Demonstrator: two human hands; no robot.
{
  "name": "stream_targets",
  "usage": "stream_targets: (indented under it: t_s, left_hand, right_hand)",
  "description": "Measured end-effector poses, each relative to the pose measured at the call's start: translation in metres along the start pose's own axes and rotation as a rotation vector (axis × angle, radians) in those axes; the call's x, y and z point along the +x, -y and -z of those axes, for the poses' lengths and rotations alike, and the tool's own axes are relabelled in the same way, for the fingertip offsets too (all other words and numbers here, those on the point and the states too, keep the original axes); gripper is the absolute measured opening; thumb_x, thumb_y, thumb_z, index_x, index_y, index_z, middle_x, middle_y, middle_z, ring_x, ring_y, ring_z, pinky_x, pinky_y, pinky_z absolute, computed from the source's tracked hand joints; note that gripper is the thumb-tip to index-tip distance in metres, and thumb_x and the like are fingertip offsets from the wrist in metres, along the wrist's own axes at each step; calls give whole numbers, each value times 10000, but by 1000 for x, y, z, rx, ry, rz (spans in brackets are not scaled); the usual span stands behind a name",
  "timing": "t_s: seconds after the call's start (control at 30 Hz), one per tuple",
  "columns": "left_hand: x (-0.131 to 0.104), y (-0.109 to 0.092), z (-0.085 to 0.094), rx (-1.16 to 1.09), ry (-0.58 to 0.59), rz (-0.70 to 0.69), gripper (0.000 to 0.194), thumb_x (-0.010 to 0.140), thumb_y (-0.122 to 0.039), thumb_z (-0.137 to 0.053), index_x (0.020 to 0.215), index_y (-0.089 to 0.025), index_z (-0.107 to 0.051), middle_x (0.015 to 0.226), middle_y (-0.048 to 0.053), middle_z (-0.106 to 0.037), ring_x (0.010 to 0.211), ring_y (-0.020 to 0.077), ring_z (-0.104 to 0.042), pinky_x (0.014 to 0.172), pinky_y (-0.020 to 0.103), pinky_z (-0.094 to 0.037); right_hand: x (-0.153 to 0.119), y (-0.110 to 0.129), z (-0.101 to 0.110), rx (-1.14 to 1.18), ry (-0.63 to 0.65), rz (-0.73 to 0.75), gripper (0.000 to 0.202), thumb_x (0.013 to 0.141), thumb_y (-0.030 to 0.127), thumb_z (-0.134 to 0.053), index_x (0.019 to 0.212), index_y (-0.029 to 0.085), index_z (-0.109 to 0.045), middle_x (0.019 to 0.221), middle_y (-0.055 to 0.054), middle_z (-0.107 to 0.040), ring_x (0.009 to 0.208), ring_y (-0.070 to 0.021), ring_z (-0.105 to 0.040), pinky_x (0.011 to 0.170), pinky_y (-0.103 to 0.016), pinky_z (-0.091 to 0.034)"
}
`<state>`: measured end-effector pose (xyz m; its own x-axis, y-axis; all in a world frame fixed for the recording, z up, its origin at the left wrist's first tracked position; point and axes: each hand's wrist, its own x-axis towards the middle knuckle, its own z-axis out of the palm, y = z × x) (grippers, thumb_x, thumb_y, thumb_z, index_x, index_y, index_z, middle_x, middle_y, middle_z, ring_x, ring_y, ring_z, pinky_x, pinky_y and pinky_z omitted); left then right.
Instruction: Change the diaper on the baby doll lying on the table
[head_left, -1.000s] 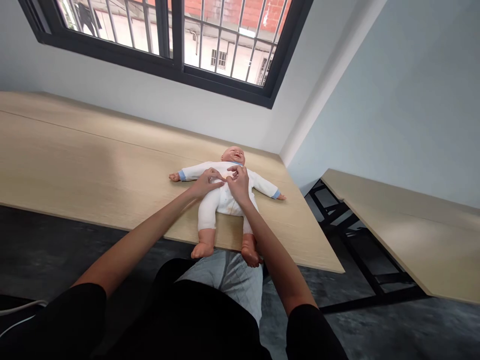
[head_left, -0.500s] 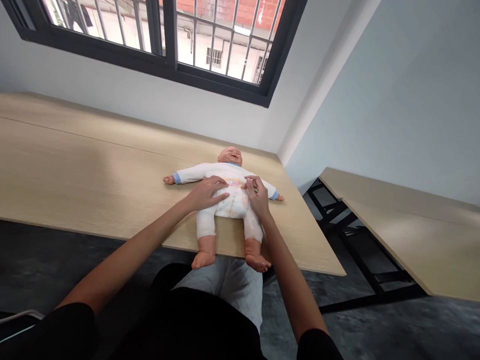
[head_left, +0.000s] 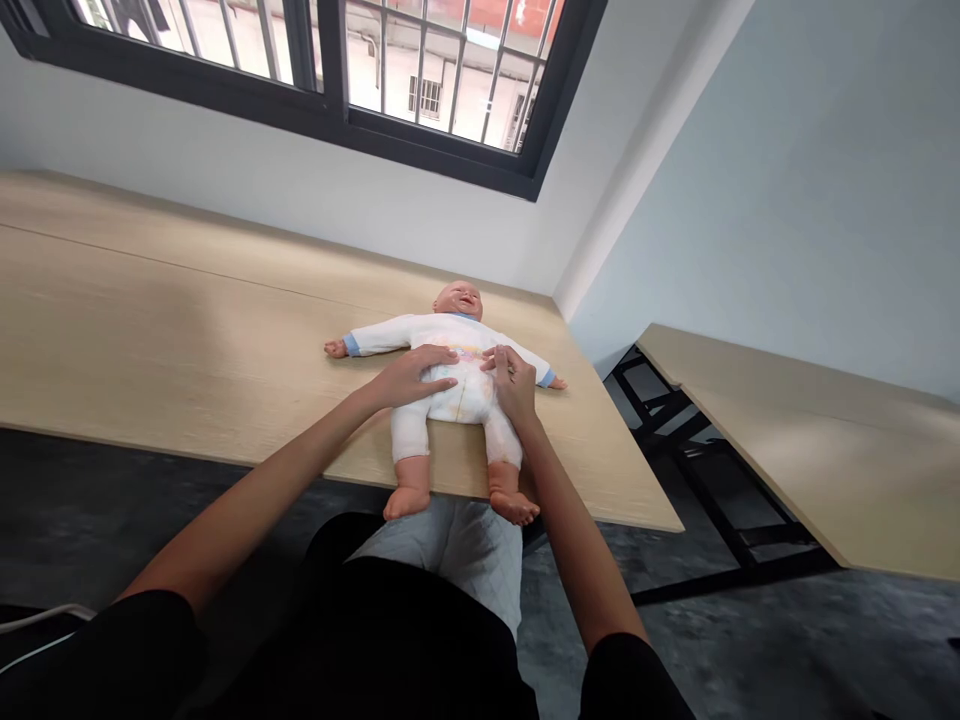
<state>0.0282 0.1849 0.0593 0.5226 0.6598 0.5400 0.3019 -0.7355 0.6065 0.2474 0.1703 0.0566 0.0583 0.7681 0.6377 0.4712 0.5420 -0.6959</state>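
Observation:
A baby doll (head_left: 461,395) in a white suit with blue cuffs lies face up, its arms spread and its bare feet over the table's near edge. My left hand (head_left: 416,375) rests on the doll's waist at the left, fingers and thumb apart, holding nothing. On the right side of the belly lies my right hand (head_left: 512,378), its fingers bent and drawn together against the suit. Whether a bit of cloth is between those fingertips is too small to make out. A faint coloured print shows on the belly between both hands.
The doll lies on a long light wooden table (head_left: 150,330) against the wall. A barred window (head_left: 442,70) is above. At the right stands a second wooden table (head_left: 810,430) on a black metal frame (head_left: 705,480), across a gap.
The whole view has shifted slightly, so the doll and tables appear a little higher. Both hands stay at the doll's waist, with the right fingers a little more bent.

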Motion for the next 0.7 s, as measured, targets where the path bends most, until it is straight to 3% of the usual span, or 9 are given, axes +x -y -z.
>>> stream_targets:
  t_s: [0.1,0.23,0.37,0.47,0.57,0.7]
  left_hand:
    - [0,-2,0,2,-1,13,498,830,-531,-663,1203,-201,-652,1303,98,-640,1225,338,-557,1104,464,-397]
    - [1,-7,1,29,-23,37,368,832,-508,-642,1057,-217,-658,1103,84,-685,1100,308,-612,1006,451,-464]
    - [2,-13,2,31,-65,53,293,826,-493,-641,966,-235,-632,1013,55,-688,1039,277,-631,978,441,-479]
    - [2,-14,2,34,-120,49,303,825,-494,-647,987,-239,-628,1061,61,-691,1078,273,-621,1003,444,-469]
    - [2,-11,0,54,-131,37,367,829,-496,-653,1088,-236,-634,1183,77,-679,1187,286,-583,1065,459,-428]
    - [2,-6,-1,36,-95,56,444,832,-487,-662,1192,-231,-613,1272,82,-657,1246,287,-563,1091,457,-410]
  right_hand:
    - [0,1,0,32,27,-22,491,974,571,-402,778,211,-672,750,-47,-703,793,-223,-671,821,-355,-491]
    - [1,3,0,52,54,-59,503,970,589,-404,790,202,-669,678,-43,-672,733,-221,-656,784,-353,-487]
    - [0,5,1,87,21,-72,497,970,589,-401,811,188,-648,633,-30,-629,653,-198,-611,730,-336,-467]
    - [1,6,3,131,-17,-39,449,961,579,-425,886,197,-650,712,-27,-654,723,-199,-627,746,-327,-475]
    - [1,6,2,129,32,-19,429,969,565,-416,944,215,-662,862,-42,-713,898,-218,-663,863,-353,-483]
    - [1,5,0,66,116,12,451,972,559,-420,834,223,-687,910,-58,-739,1004,-247,-662,938,-390,-463]
